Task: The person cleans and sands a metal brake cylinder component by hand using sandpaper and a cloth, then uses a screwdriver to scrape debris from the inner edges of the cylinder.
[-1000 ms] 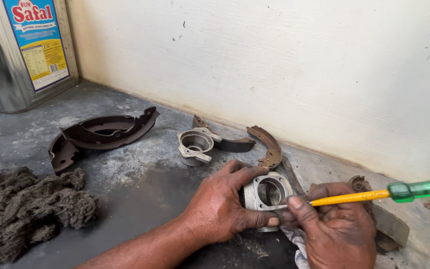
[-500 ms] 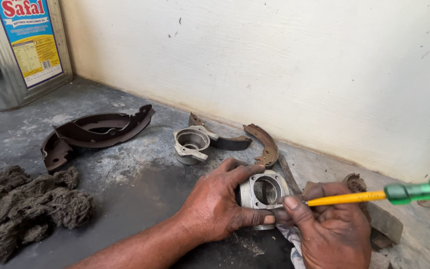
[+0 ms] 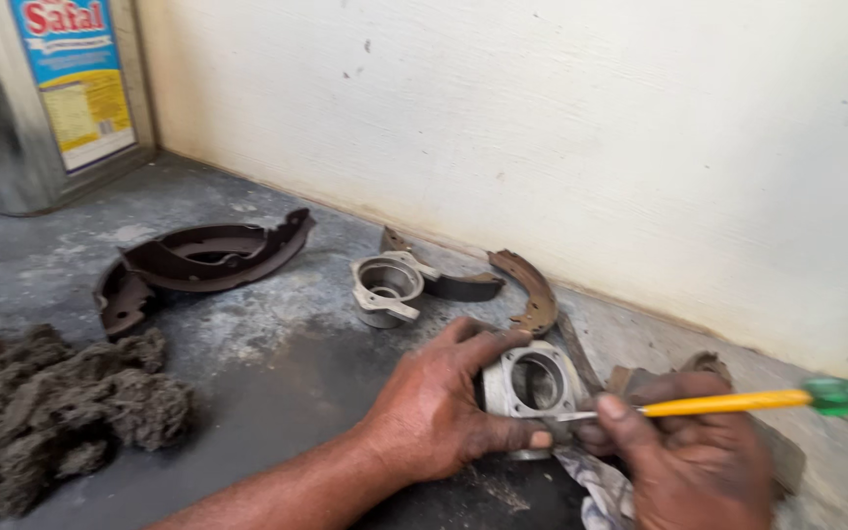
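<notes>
tin can (image 3: 46, 98) far left against wall (image 3: 542, 128) | curved plate (image 3: 198, 260) right of can | wad of waste fibre (image 3: 46, 412) in front of plate | small housing (image 3: 385, 290) mid-floor (image 3: 277, 363), brake shoe (image 3: 532, 290) just right of it | left hand (image 3: 439, 412) on ring housing (image 3: 532, 383) | right hand (image 3: 689, 461) with screwdriver (image 3: 728, 402) right of it, on rag (image 3: 601, 491)

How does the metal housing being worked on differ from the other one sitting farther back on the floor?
The held housing is gripped by the left hand, while the spare housing lies untouched near the wall. The held housing has the screwdriver, in the right hand, with its tip at the rim; the spare housing has no tool near it. The held one sits by a rag; the spare sits beside a curved brake shoe. Both are silvery castings with a round bore.
</notes>
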